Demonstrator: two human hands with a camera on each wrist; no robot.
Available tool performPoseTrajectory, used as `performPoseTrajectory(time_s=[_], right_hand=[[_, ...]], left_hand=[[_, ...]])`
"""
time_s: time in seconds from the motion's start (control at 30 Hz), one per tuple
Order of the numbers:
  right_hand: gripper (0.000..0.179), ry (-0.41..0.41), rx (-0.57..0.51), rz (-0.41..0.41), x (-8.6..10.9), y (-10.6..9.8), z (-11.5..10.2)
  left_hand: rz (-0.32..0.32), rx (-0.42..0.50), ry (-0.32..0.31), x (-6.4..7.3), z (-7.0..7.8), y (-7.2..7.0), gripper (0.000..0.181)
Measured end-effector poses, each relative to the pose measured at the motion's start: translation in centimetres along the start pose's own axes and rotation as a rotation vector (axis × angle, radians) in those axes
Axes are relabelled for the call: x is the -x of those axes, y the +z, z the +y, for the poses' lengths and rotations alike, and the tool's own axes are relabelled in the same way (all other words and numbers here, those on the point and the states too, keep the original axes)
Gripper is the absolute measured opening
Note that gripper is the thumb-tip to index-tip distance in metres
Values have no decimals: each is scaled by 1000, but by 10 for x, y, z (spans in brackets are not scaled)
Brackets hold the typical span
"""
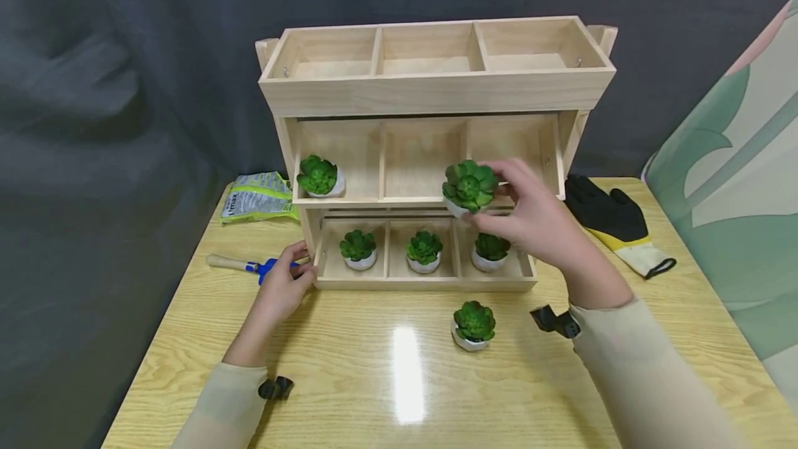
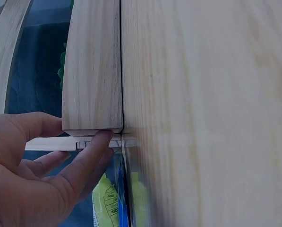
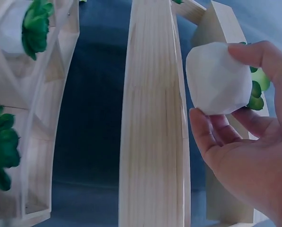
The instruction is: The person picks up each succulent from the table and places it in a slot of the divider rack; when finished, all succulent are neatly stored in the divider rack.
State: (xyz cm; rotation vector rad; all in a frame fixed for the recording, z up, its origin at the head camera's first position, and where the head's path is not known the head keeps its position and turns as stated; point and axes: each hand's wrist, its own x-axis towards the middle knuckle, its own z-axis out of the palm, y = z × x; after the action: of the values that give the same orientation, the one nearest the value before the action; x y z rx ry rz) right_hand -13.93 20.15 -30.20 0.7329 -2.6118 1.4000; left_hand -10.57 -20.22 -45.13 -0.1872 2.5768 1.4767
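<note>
My right hand (image 1: 530, 213) grips a potted succulent (image 1: 470, 186) in front of the middle tier of a wooden plant stand (image 1: 436, 94). In the right wrist view, thumb and fingers hold its white pot (image 3: 218, 78), with the green leaves facing away. At the stand's lower left corner, my left hand (image 1: 288, 286) holds the end of the bottom tier. The left wrist view shows thumb and fingers (image 2: 86, 163) around that wooden corner (image 2: 93, 94). One succulent (image 1: 319, 176) leans in the middle tier's left compartment. Each bottom compartment holds one, including this partly hidden one (image 1: 492, 248).
Another potted succulent (image 1: 472, 326) stands on the table (image 1: 349, 380) before the stand. A blue tool with a wooden handle (image 1: 231, 262) and a green-white bag (image 1: 258, 198) lie at left. Black, yellow and white gloves (image 1: 614, 217) lie at right. A dark curtain (image 1: 156, 54) hangs behind.
</note>
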Motion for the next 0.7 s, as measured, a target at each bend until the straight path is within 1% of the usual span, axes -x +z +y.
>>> performPoseTrajectory(time_s=[0.17,0.23,0.47,0.57,0.7], right_hand=[[65,49,39,-7,-23,4,-6],[65,57,62,-15,-31,4,-9],[66,36,121,-64,-59,3,-11],[64,44,129,-88,-67,1,-13],[62,25,167,-124,-74,0,-16]], left_hand=[[0,15,4,0,-2,1,64],[-1,17,5,0,-1,1,64],[0,5,2,0,1,0,64],[-2,6,6,0,1,1,64],[-3,5,1,0,0,0,64]])
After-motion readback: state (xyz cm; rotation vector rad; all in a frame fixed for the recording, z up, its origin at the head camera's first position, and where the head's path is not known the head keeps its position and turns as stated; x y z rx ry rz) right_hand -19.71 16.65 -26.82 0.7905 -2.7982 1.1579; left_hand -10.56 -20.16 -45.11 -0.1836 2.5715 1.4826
